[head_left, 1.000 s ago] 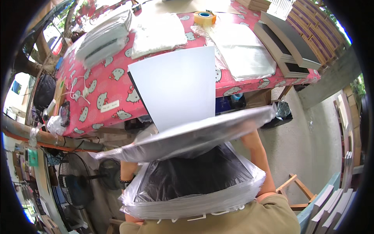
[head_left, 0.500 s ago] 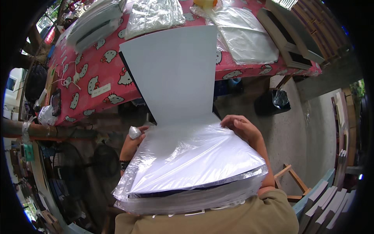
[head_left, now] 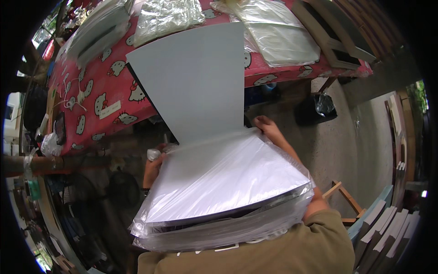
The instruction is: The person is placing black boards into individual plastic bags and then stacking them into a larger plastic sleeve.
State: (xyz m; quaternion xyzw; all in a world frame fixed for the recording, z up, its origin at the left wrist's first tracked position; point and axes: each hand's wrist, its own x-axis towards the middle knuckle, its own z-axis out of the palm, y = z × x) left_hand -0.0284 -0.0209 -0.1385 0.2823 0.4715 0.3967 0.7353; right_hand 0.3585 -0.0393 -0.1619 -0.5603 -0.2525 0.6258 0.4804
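Note:
On my lap lies a large white board (head_left: 196,77) with a dark underside edge, its near part inside a clear plastic bag (head_left: 219,182). The far part of the board sticks out bare from the bag's mouth and rises toward the table. My left hand (head_left: 159,157) is closed at the left corner of the mouth, partly hidden by plastic. A silvery-white wad (head_left: 153,154) shows at its fingers; I cannot make out what it is. At the mouth's right corner, my right hand (head_left: 267,125) pinches the plastic edge. More plastic layers stack under the board, against my shirt.
Ahead stands a table with a pink patterned cloth (head_left: 91,132). It carries folded clear plastic bags (head_left: 287,41), a plastic-wrapped stack (head_left: 100,32) and framed panels (head_left: 328,36). A black bin (head_left: 315,109) stands beyond my right hand. Pale boards (head_left: 383,233) lean at lower right.
My right hand has moved slightly up and left, its fingers now closed on the bag's edge. The plastic at the mouth looks drawn tighter and smoother. The view has shifted a little.

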